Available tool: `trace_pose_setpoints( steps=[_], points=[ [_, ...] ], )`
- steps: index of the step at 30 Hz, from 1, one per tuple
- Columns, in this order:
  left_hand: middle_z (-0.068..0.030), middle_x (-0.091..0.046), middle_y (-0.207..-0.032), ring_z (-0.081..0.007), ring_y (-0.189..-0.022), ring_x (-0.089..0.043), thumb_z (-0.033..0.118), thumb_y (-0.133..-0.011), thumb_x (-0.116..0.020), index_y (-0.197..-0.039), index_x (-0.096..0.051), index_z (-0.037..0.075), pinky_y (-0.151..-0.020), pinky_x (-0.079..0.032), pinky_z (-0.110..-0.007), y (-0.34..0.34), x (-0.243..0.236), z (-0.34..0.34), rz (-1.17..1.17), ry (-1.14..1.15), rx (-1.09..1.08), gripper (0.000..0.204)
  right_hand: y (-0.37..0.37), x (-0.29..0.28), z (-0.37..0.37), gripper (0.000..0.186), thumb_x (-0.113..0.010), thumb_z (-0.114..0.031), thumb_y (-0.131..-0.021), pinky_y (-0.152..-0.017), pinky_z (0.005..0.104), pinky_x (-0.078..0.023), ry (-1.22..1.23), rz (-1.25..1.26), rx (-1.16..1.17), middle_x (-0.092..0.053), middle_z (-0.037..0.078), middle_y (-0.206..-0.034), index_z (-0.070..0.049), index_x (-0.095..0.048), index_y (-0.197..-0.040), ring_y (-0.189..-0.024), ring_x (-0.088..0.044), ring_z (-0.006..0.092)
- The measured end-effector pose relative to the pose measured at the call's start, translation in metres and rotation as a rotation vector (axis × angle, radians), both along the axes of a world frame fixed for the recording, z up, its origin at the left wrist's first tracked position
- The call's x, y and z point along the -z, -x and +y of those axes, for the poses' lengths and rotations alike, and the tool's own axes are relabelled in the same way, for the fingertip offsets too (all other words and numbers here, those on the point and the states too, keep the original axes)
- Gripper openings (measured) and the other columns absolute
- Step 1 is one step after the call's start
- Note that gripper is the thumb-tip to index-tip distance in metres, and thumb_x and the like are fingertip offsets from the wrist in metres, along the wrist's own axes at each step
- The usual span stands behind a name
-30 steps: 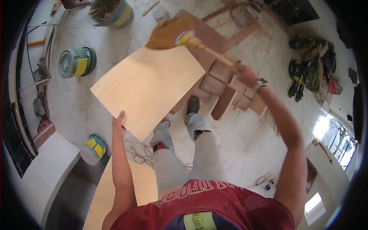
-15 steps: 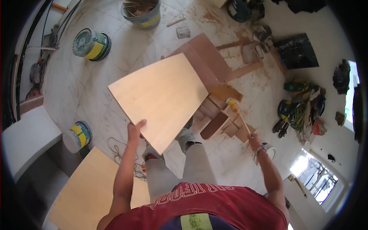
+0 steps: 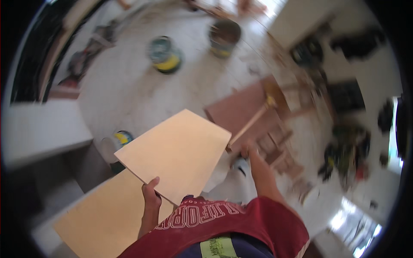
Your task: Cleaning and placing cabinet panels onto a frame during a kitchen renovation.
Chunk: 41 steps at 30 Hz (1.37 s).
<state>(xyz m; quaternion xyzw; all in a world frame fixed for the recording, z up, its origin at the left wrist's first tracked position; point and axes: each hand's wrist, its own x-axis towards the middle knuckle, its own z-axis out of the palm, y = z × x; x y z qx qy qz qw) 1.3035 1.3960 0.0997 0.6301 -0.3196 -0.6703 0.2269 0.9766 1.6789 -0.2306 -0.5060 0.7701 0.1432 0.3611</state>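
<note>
My left hand [image 3: 151, 193] grips a pale plywood panel [image 3: 178, 150] by its near left edge, thumb on top and fingers underneath. The panel is tilted in front of my body. Just right of its corner, my right hand [image 3: 250, 150] is blurred, its fingers seeming apart and holding nothing. Beyond that hand, a long wooden-handled tool with a yellowish head, like a brush [image 3: 251, 122], slants over a reddish-brown board [image 3: 241, 107]. Its head is by a yellow-brown sheet [image 3: 276, 95]. Brown wooden pieces [image 3: 271, 148] are stacked right of my hand.
Another plywood sheet [image 3: 99, 219] lies at lower left, beside a white counter [image 3: 47, 129]. Buckets stand farther off: a green and yellow one [image 3: 165, 56], a grey one [image 3: 224, 38] and a white one [image 3: 109, 148]. Bags and clutter [image 3: 346, 150] line the right wall.
My view has turned and blurred. The panel has come nearer my body in my left hand. My right hand has moved inward and off the brush, which it held before.
</note>
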Motion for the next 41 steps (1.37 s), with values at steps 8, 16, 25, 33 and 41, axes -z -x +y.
trace_pose_setpoints(
  steps=[8, 16, 25, 33, 41],
  points=[
    [-0.0114, -0.067, -0.096, -0.021, -0.083, -0.064, 0.002, -0.072, -0.068, -0.103, -0.064, -0.009, -0.078, -0.049, -0.032, -0.042, -0.102, -0.158, -0.092, 0.314, -0.038, 0.033, -0.076, -0.051, -0.074, 0.026, -0.045, -0.016, -0.093, -0.059, 0.0479, -0.06, -0.223, -0.639, 1.452, -0.066, 0.021, -0.091, 0.003, -0.06, -0.101, -0.07, -0.069, 0.0334],
    [-0.008, -0.065, -0.089, -0.0225, -0.081, -0.063, 0.007, -0.07, -0.071, -0.1, -0.062, -0.005, -0.076, -0.05, -0.032, -0.007, -0.124, -0.315, -0.007, 0.505, -0.298, 0.033, 0.002, -0.073, -0.148, 0.021, -0.049, -0.012, -0.087, -0.051, 0.0392, -0.056, 0.065, -0.591, 1.633, -0.064, 0.016, -0.075, 0.001, -0.066, -0.083, -0.061, -0.065, 0.0281],
    [-0.0148, -0.062, -0.1, -0.0284, -0.09, -0.063, 0.013, -0.068, -0.067, -0.11, -0.058, -0.005, -0.083, -0.051, -0.038, 0.062, -0.232, -0.469, 0.313, 0.429, -0.439, 0.046, 0.237, -0.134, -0.589, 0.026, -0.056, -0.028, -0.09, -0.044, 0.0343, -0.046, 0.766, -0.696, 1.15, -0.058, 0.007, -0.068, -0.002, -0.061, -0.088, -0.059, -0.06, 0.0194],
    [-0.0094, -0.064, -0.084, -0.0189, -0.068, -0.062, 0.013, -0.066, -0.068, -0.104, -0.06, -0.006, -0.066, -0.051, -0.031, 0.101, -0.283, -0.647, 0.29, 0.839, -0.243, 0.043, 0.339, -0.289, -1.001, 0.059, -0.045, -0.052, -0.095, -0.08, 0.0396, -0.048, 1.062, -0.591, 0.51, -0.068, 0.022, -0.087, 0.002, -0.067, -0.099, -0.085, -0.065, 0.0321],
    [-0.0082, -0.065, -0.087, -0.0173, -0.073, -0.06, 0.022, -0.076, -0.076, -0.112, -0.058, -0.007, -0.066, -0.048, -0.034, 0.15, -0.234, -0.893, 0.349, 0.806, -0.076, 0.049, 0.406, -0.279, -1.122, 0.073, -0.046, -0.064, -0.088, -0.09, 0.0358, -0.047, 1.159, -0.436, 0.747, -0.071, 0.021, -0.093, 0.003, -0.069, -0.105, -0.103, -0.066, 0.0256]
  ],
)
